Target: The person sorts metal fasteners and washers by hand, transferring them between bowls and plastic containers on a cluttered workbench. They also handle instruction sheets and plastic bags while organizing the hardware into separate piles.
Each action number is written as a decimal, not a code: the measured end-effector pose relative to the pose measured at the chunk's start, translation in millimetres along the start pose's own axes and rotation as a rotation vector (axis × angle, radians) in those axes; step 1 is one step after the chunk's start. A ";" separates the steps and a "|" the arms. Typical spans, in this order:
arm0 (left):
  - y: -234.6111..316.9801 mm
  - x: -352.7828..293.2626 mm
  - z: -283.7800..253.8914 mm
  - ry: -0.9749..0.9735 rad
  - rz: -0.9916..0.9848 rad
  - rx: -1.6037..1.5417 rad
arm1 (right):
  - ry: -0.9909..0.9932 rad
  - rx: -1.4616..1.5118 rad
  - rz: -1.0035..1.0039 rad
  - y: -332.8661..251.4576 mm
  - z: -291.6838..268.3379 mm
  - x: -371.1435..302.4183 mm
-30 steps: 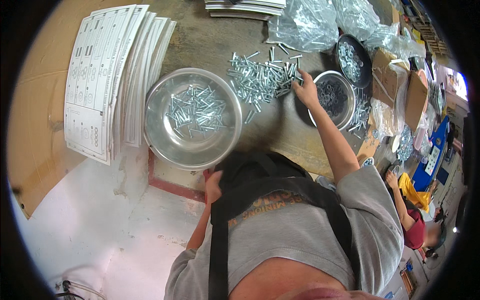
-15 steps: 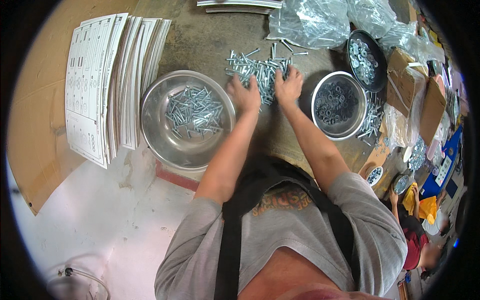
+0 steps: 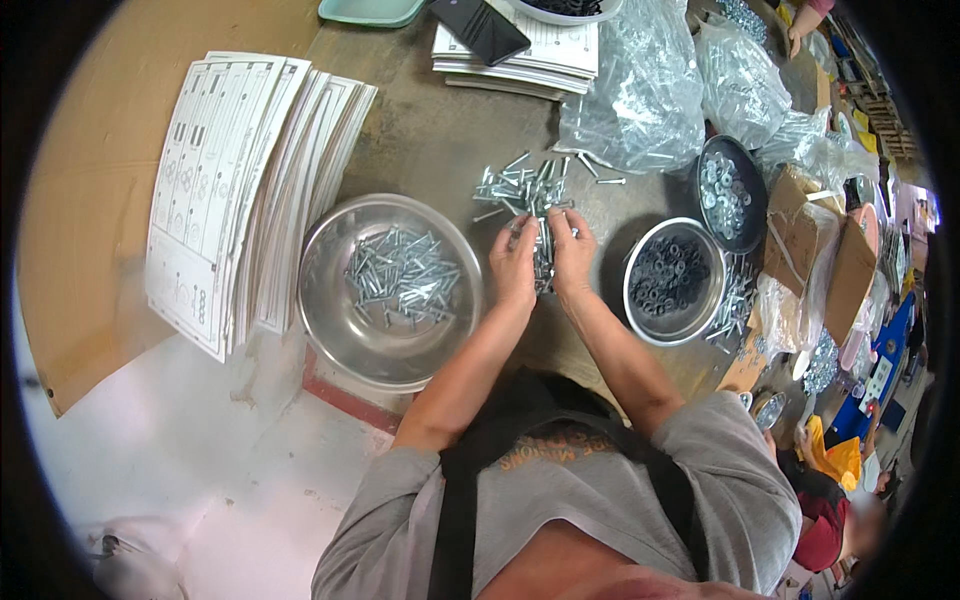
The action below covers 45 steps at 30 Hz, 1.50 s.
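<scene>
Loose bolts (image 3: 520, 186): scattered on the table (image 3: 398, 150), not yet in any vessel. Left hand (image 3: 513, 264) and right hand (image 3: 573, 260): curled inward, clasping a bunch of bolts (image 3: 544, 250) between them. Steel basin (image 3: 345, 345), at left: holding a heap of bolts (image 3: 402, 275), seemingly the larger share.

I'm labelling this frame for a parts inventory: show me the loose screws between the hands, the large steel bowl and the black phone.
Loose screws (image 3: 544, 254): head view, middle of the gathered cluster.
Large steel bowl (image 3: 392, 356): head view, bare inner wall.
Black phone (image 3: 482, 30): head view, middle of its face.
</scene>
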<state>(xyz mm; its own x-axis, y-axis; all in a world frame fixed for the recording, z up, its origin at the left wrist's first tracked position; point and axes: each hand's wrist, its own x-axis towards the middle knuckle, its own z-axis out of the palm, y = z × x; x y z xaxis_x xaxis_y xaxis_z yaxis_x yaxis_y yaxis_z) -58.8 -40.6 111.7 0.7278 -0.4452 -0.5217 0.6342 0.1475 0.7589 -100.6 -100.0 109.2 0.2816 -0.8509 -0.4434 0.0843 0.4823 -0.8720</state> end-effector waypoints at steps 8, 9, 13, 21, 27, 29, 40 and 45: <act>93.3 -38.0 -91.0 0.271 0.151 0.025 | -0.251 0.014 0.163 19.9 95.0 -91.5; 95.6 -31.5 -108.2 0.290 0.122 0.036 | -0.241 -0.029 0.170 35.4 107.1 -95.5; 89.2 -5.9 -163.1 0.356 0.079 0.159 | -0.235 -0.142 0.315 85.3 132.1 -97.6; 107.3 -12.7 -145.3 0.173 0.263 0.685 | -0.662 -0.359 0.261 42.9 71.8 -62.8; 83.0 65.5 -53.6 -0.150 0.097 0.596 | 0.308 -0.858 -0.207 -13.1 -63.2 88.9; 57.5 115.4 -28.2 -0.088 0.053 0.613 | 0.388 -0.924 -0.175 -12.8 -88.5 127.1; -27.8 140.5 12.4 -0.065 0.126 1.203 | 0.266 -1.000 -0.693 36.1 -2.9 111.7; -48.0 142.2 17.7 -0.147 -0.365 0.546 | 0.259 -0.884 -0.444 55.0 16.8 90.6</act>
<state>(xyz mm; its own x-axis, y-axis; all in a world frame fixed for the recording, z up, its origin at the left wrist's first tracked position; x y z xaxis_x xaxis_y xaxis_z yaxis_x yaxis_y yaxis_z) 9.7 -126.6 8.0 0.4236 -0.5032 -0.7532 0.5817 -0.4862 0.6520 -54.4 -147.0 24.6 0.1723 -0.9849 0.0176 -0.6343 -0.1246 -0.7629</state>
